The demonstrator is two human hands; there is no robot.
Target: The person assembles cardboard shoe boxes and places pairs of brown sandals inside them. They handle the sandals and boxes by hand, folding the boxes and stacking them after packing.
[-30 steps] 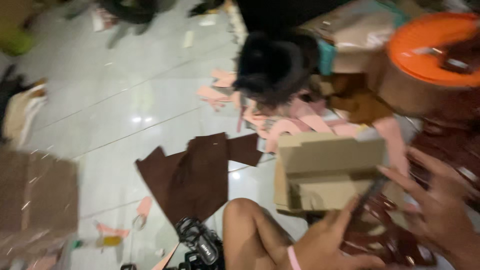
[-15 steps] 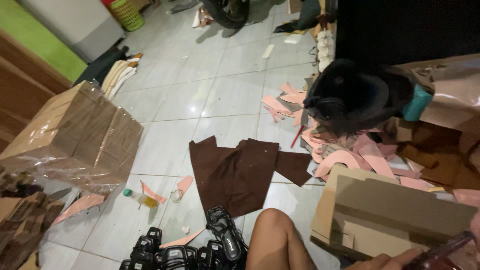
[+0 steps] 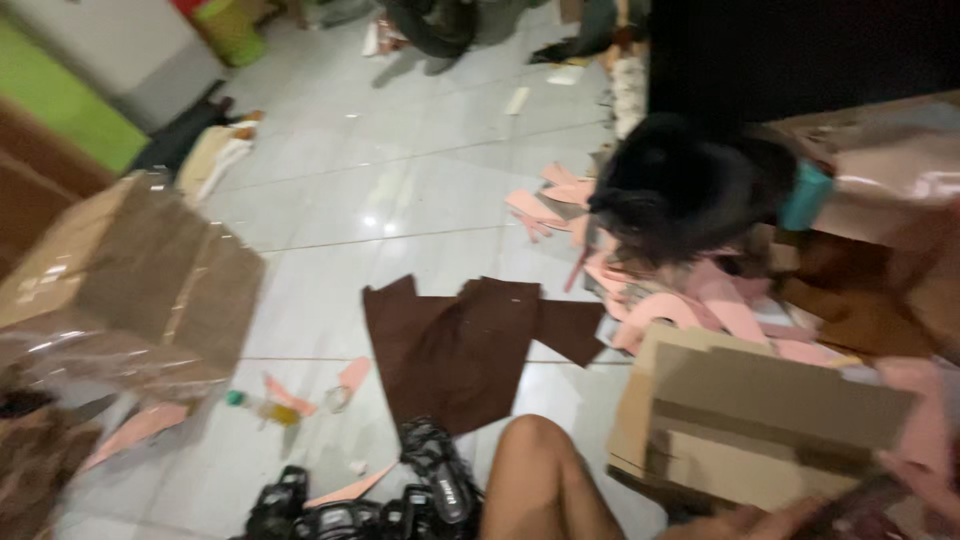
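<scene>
- Cardboard, plain tan, makes up the small box [image 3: 760, 420] at the lower right. It is the thing nearest the hands. It lies on the floor beside the person's bare knee [image 3: 545, 470], with a flap folded across its top. No label shows on the faces in view.
- Only a blurred sliver of the left hand [image 3: 745, 522] shows at the bottom edge, below the box. The right hand [image 3: 925, 478] is a pink smear by the box's right corner. I cannot tell how far either is open, or whether either holds anything.
- Judging by the soft flaps, the box would handle best held by both side walls, low down and level, not by the flap.
- Black strappy sandals [image 3: 440, 480] lie just left of the knee.
- Beyond them a dark brown cut sheet [image 3: 460, 350] is spread flat on the tiled floor [image 3: 400, 190]. Pink cut-outs [image 3: 700, 300] are scattered to its right.
- A small bottle [image 3: 258, 406] with a green cap lies to the left of the sheet.
- A large carton [image 3: 140, 270] wrapped in clear film stands at the left, with pale tape on top. Any print on it is too blurred to tell.
- Farther off is a dark, fuzzy mass [image 3: 680, 190], too blurred to identify, with a teal item [image 3: 805, 195] beside it.
- Farthest back are a green bin [image 3: 230, 25] and a green wall panel [image 3: 60, 105].
</scene>
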